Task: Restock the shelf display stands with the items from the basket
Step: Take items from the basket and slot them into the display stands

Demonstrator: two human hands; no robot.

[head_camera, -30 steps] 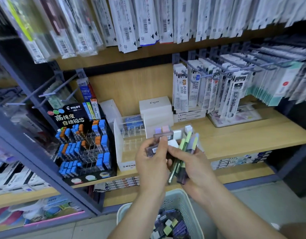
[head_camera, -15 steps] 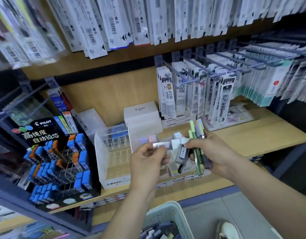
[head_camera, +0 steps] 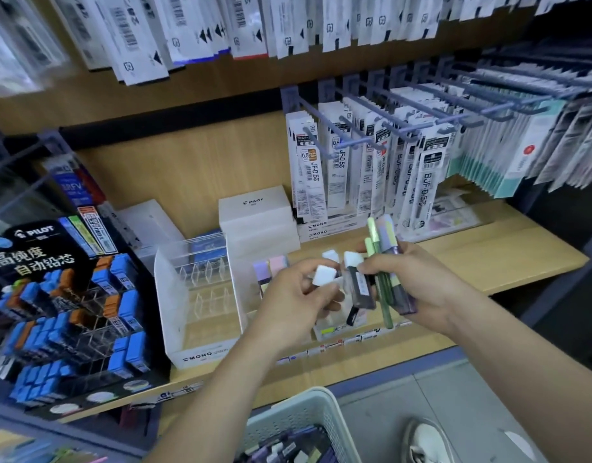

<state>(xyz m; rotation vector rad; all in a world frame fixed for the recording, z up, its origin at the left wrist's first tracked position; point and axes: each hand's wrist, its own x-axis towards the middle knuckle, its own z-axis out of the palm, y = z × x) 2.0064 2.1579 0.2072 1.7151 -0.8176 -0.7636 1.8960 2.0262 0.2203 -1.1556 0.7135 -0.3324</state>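
Note:
My right hand grips a bundle of slim lead cases, green, lilac and dark ones with white caps, held upright over the shelf. My left hand pinches one white-capped lead case just left of that bundle, in front of a clear display stand that holds lilac and pink cases. To its left stands a clear Mono stand with bare compartments. The pale basket with more cases sits below at the bottom edge.
A black Pilot display full of blue and orange lead cases stands at the left. White Pilot boxes sit behind the stands. Refill packs hang on hooks at the right and above. The wooden shelf runs right.
The view has shifted left and closer to the shelf. My left hand has turned its case so the white cap faces up, staying next to the bundle in my right hand.

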